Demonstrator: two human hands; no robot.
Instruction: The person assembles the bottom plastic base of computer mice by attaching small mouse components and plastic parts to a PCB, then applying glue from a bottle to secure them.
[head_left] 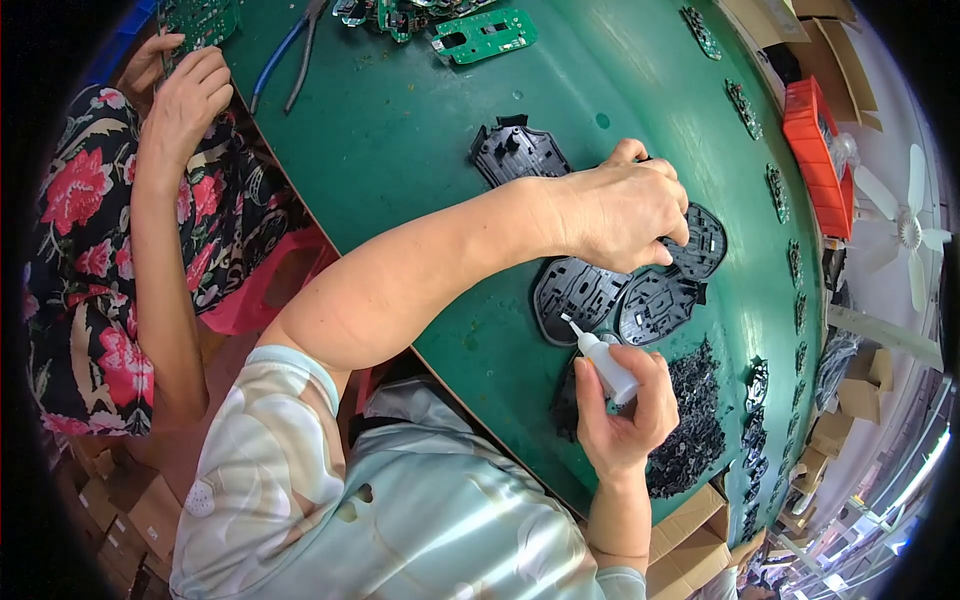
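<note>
My left hand (625, 210) reaches across with fingers curled down over a group of black plastic shells; whatever lies under its fingers is hidden. Close below it rest a ribbed black shell (580, 290) and another shell (652, 308), insides facing up. A third shell (706, 242) shows partly past the fingertips. My right hand (632, 410) grips a small white squeeze bottle (614, 372), its thin tip pointing up and left over the shells. Beyond my left forearm lies a separate black shell (515, 150).
A heap of small black parts (690, 420) lies right of my right hand. Circuit boards (490, 36) and blue-handled pliers (285, 60) are at the far left. Assembled boards line the table's right side near a red bin (815, 155). A co-worker's hands (185, 95) hold a green board.
</note>
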